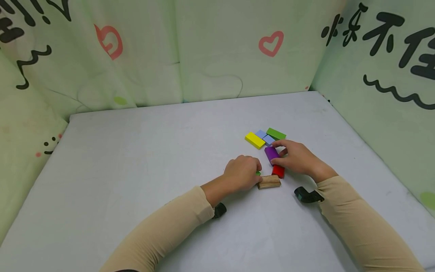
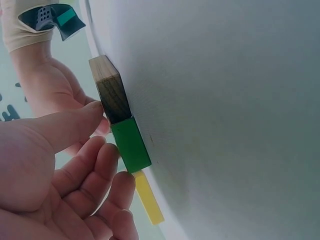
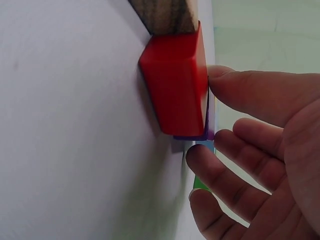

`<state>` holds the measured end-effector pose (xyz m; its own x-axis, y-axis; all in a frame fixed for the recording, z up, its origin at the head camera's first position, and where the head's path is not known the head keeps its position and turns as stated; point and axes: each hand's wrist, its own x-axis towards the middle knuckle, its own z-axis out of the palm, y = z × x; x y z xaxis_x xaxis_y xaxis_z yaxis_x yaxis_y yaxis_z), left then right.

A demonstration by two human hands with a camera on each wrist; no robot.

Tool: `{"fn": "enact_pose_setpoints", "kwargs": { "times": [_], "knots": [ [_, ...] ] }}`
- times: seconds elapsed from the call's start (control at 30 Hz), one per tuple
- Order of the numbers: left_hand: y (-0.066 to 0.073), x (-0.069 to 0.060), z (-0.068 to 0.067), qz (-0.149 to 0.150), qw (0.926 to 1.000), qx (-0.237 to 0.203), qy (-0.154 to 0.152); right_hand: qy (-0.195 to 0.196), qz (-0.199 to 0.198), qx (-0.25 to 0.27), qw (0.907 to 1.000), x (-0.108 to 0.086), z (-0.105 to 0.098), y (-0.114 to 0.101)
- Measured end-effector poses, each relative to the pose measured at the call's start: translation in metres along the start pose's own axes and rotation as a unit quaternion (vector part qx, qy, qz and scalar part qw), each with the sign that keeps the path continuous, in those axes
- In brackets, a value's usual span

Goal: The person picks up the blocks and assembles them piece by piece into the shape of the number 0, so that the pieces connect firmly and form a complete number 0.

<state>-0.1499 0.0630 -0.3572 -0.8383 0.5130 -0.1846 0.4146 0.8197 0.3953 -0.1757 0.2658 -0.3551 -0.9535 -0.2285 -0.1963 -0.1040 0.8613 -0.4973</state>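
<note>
In the head view, my left hand (image 1: 242,172) curls round a small green block (image 1: 258,173), mostly hidden by the fingers. Its thumb lies at the left end of a wooden block (image 1: 269,182). The left wrist view shows the green block (image 2: 131,145) end to end with the wooden block (image 2: 114,92), beside the left hand (image 2: 75,165). My right hand (image 1: 299,158) holds a purple block (image 1: 271,154) between thumb and fingers. Just below the purple block is a red block (image 1: 278,171); in the right wrist view the red block (image 3: 175,85) stands beside the right hand (image 3: 260,150).
Beyond the hands, a yellow block (image 1: 255,140), two light blue blocks (image 1: 268,140) and a longer green block (image 1: 276,133) lie grouped on the white table (image 1: 136,158). Light green printed cloth (image 1: 217,49) hangs behind the table and at both sides.
</note>
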Motion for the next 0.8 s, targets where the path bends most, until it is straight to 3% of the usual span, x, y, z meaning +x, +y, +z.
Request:
{"fn": "enact_pose_setpoints", "kwargs": {
  "times": [0.8],
  "knots": [
    [-0.0006,0.0000,-0.0003,0.002,1.0000,-0.003,-0.002,0.012,-0.008,-0.008,0.9999,-0.0016,-0.0051,0.0004]
  ]
}}
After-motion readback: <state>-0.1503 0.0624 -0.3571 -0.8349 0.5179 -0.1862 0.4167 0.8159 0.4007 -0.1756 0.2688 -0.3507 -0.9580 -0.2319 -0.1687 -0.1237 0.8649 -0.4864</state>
